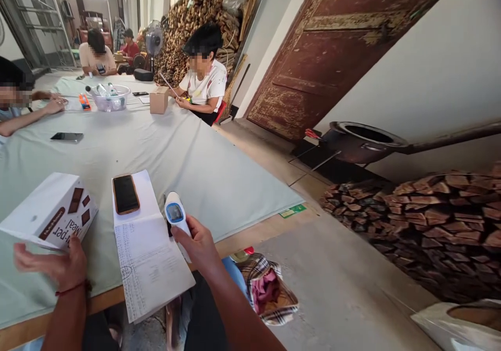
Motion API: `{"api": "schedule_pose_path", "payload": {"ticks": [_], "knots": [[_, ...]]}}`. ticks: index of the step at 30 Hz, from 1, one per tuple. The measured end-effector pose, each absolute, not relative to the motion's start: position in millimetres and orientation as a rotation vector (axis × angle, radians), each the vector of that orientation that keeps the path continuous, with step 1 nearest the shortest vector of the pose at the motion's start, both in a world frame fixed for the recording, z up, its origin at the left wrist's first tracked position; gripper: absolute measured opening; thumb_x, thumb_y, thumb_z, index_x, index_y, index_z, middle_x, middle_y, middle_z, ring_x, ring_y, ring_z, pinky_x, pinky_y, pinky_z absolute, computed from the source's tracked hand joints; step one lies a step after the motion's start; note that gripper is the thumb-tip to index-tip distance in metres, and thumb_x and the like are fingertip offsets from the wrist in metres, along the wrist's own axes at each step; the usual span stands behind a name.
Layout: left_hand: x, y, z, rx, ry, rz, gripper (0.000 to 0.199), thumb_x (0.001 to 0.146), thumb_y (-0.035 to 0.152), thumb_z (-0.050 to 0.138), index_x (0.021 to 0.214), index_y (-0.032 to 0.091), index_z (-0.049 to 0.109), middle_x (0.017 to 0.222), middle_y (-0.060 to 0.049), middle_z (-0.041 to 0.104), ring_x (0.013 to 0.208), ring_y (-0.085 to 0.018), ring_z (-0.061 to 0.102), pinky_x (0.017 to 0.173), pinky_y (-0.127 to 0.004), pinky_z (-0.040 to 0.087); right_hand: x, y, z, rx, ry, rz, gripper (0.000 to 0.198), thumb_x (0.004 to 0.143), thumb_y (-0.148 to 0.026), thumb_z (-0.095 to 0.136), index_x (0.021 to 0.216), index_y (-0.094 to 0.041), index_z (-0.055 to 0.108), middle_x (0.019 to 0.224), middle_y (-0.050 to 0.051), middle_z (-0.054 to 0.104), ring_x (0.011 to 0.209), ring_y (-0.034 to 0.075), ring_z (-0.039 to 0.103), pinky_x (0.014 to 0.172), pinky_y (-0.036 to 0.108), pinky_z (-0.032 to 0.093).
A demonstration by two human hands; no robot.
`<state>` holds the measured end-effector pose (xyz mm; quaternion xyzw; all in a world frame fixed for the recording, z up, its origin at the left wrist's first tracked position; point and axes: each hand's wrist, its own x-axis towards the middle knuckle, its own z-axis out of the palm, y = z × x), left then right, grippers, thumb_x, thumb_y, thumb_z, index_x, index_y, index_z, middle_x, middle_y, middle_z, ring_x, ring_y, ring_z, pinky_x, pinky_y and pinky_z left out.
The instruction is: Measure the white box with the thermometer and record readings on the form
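In my right hand (195, 239) is a white forehead thermometer (176, 210) with a blue-rimmed screen, my fingers closed around its handle. It is above the right edge of an open notebook (152, 267) with handwritten lines. A black phone in a brown case (126, 193) lies on the notebook's upper page. My left hand (58, 267), fingers spread and palm turned up, is at the near side of a white printed box (55, 210). Its thumb overlaps the box's lower front; whether it bears any weight I cannot tell.
A pale cloth covers the table (156, 142). Farther off are another phone (67, 137), a plastic basket of bottles (111, 99) and a brown carton (159, 100). Several people sit around. A checked bag (270, 291) is on the floor, and firewood (438, 215) is stacked at right.
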<state>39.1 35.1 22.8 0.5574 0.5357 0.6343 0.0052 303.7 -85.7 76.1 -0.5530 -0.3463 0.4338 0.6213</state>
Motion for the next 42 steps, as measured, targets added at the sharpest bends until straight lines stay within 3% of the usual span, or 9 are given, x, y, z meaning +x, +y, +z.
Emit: {"api": "schedule_pose_path", "payload": {"ticks": [3, 6, 9, 16, 22, 26, 32, 36, 42], "knots": [[42, 31, 17, 2.117, 1.839, 2.197, 0.098, 0.060, 0.041, 0.078, 0.141, 0.013, 0.033, 0.137, -0.022, 0.032, 0.134, -0.045, 0.030, 0.113, -0.070, 0.024, 302, -89, 75, -1.243, -0.781, 0.987, 0.048, 0.071, -0.047, 0.070, 0.109, -0.019, 0.065, 0.100, 0.005, 0.070, 0.087, 0.021, 0.063, 0.072, 0.029, 0.050], [50, 27, 14, 2.202, 1.687, 2.089, 0.068, 0.062, 0.040, 0.077, 0.120, 0.015, 0.053, 0.126, -0.018, 0.040, 0.127, -0.038, 0.038, 0.108, -0.059, 0.037, 307, -87, 70, -1.258, -0.830, 0.952, 0.050, 0.074, -0.048, 0.068, 0.114, -0.018, 0.065, 0.104, 0.006, 0.070, 0.092, 0.023, 0.063, 0.077, 0.031, 0.051], [56, 26, 15, 2.370, 1.517, 1.963, 0.045, 0.065, 0.036, 0.078, 0.103, 0.016, 0.064, 0.113, -0.015, 0.048, 0.119, -0.033, 0.046, 0.106, -0.054, 0.040, 325, -77, 63, -1.490, -0.944, 0.788, 0.048, 0.078, -0.045, 0.064, 0.118, -0.017, 0.063, 0.109, 0.008, 0.069, 0.098, 0.024, 0.062, 0.084, 0.033, 0.050], [65, 33, 23, 2.764, 1.027, 1.498, 0.022, 0.086, 0.025, 0.062, 0.107, 0.019, 0.066, 0.111, -0.010, 0.065, 0.108, -0.023, 0.059, 0.101, -0.041, 0.043, 384, -46, 43, -2.450, -1.226, 0.299, 0.043, 0.094, -0.036, 0.055, 0.131, -0.013, 0.057, 0.118, 0.017, 0.059, 0.109, 0.027, 0.059, 0.089, 0.033, 0.044], [66, 34, 19, 2.902, 0.918, 1.236, 0.021, 0.089, 0.026, 0.061, 0.109, 0.021, 0.064, 0.115, -0.006, 0.068, 0.114, -0.025, 0.057, 0.098, -0.040, 0.046, 381, -40, 33, -2.387, -1.341, -0.114, 0.046, 0.086, -0.032, 0.066, 0.127, -0.011, 0.057, 0.124, 0.020, 0.057, 0.113, 0.031, 0.055, 0.092, 0.039, 0.042], [63, 32, 16, 2.927, 0.960, 1.178, 0.020, 0.090, 0.027, 0.058, 0.109, 0.020, 0.063, 0.117, -0.007, 0.068, 0.116, -0.025, 0.056, 0.097, -0.041, 0.048, 343, -22, 37, -2.177, -1.506, 0.129, 0.032, 0.095, -0.033, 0.055, 0.120, -0.015, 0.060, 0.105, 0.012, 0.068, 0.096, 0.023, 0.066, 0.083, 0.031, 0.047], [58, 29, 9, 2.899, 1.017, 1.189, 0.025, 0.089, 0.030, 0.059, 0.112, 0.022, 0.063, 0.116, -0.007, 0.068, 0.116, -0.025, 0.057, 0.094, -0.042, 0.052, 315, 1, 39, -2.318, -1.602, 0.286, 0.040, 0.093, -0.021, 0.054, 0.133, -0.012, 0.053, 0.111, 0.017, 0.070, 0.102, 0.027, 0.069, 0.079, 0.030, 0.049], [56, 31, 4, 2.885, 1.058, 1.202, 0.026, 0.088, 0.032, 0.060, 0.112, 0.022, 0.064, 0.116, -0.008, 0.068, 0.115, -0.026, 0.059, 0.091, -0.042, 0.054, 326, 7, 21, -2.139, -1.543, 0.316, 0.044, 0.088, -0.013, 0.046, 0.130, -0.013, 0.060, 0.100, 0.013, 0.073, 0.091, 0.024, 0.070, 0.075, 0.029, 0.049], [56, 34, 2, 2.882, 1.058, 1.246, 0.026, 0.088, 0.033, 0.060, 0.112, 0.024, 0.064, 0.115, -0.007, 0.068, 0.113, -0.026, 0.060, 0.090, -0.044, 0.056, 339, -1, -2, -1.467, -1.067, 0.562, 0.044, 0.083, -0.044, 0.045, 0.100, -0.014, 0.073, 0.062, 0.004, 0.060, 0.055, 0.019, 0.056, 0.052, 0.029, 0.043]]}}
